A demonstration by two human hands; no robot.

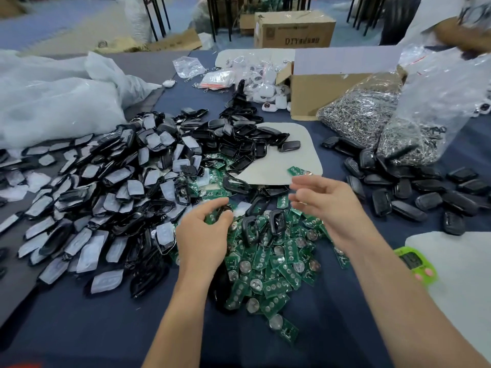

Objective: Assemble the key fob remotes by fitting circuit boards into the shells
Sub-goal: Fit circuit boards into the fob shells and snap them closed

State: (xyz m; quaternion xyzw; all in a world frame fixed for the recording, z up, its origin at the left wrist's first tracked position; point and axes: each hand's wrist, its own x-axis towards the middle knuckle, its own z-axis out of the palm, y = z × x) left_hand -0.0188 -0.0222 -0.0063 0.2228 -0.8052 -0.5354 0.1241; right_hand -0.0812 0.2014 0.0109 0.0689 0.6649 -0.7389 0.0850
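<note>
Cardboard box (293, 29) reads "DTY"; left hand (202, 235) pinches circuit board (211, 219); right hand (328, 204) grip slack, empty.

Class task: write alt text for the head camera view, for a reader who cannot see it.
The left hand pinches a circuit board over a heap of green boards on a dark table; the right hand hovers beside it, fingers loosely curled. Black shells lie heaped on both sides, a cardboard box behind.

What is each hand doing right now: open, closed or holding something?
Left hand: fingers curled round a green circuit board.
Right hand: open, fingers loosely bent, nothing visible in it.
</note>
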